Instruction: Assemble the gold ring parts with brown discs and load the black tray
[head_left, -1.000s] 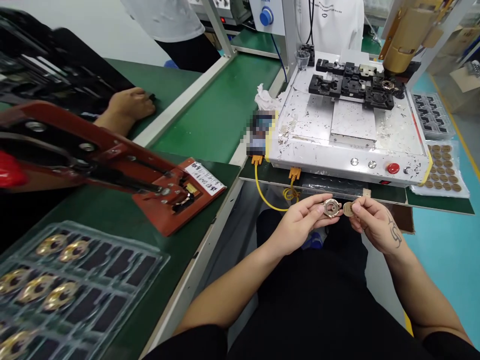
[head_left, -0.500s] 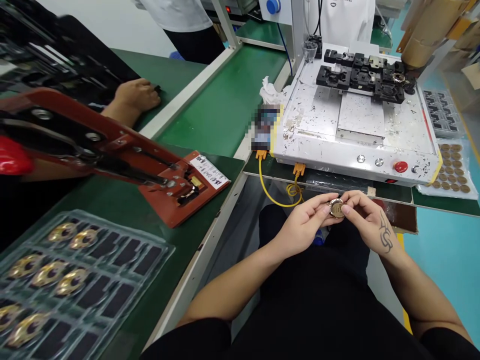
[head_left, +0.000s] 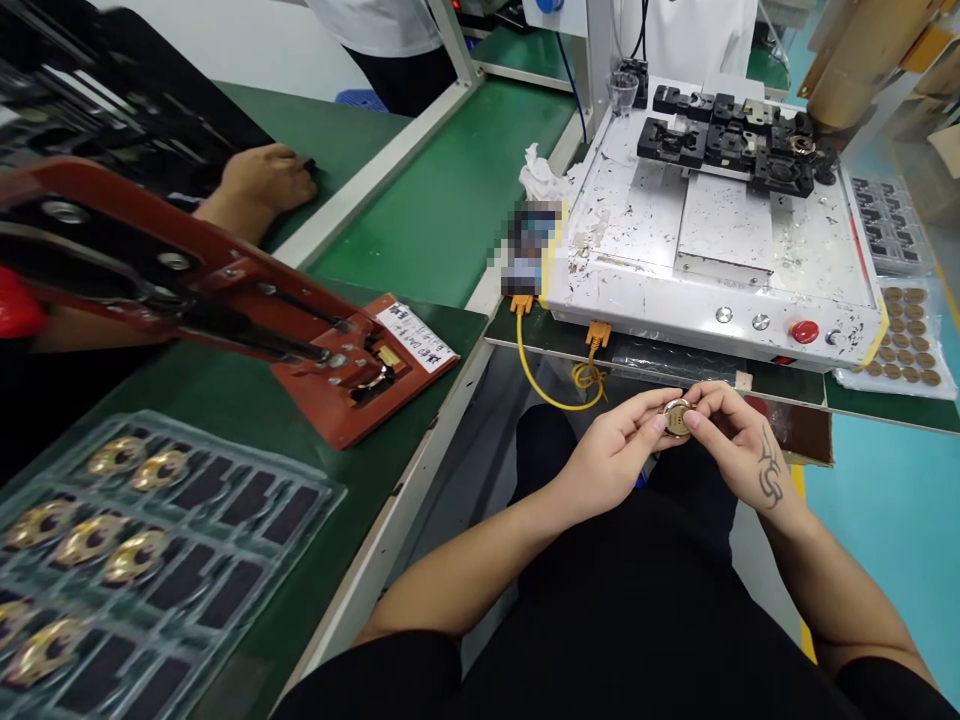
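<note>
A small round gold-coloured watch case (head_left: 676,419) is held up between my two hands, its flat disc-like face toward me. My left hand (head_left: 611,455) pinches its left rim with thumb and fingertips. On the other side my right hand (head_left: 731,435) grips the right rim, its thumb lying over the edge of the face. Both hands are above my lap, just in front of the white machine (head_left: 637,270). The far side of the watch case is hidden by my fingers.
At left stands a red toggle press (head_left: 360,400), beside a plastic tray (head_left: 330,490) holding several gold parts. Black fixtures (head_left: 727,145) sit on the machine; brown discs (head_left: 911,340) lie right of it. A yellow cable (head_left: 529,370) hangs in front. A co-worker's hand (head_left: 266,180) rests at upper left.
The camera view has shifted slightly. Both hands keep their hold on the watch case, which appears tilted a little differently.
</note>
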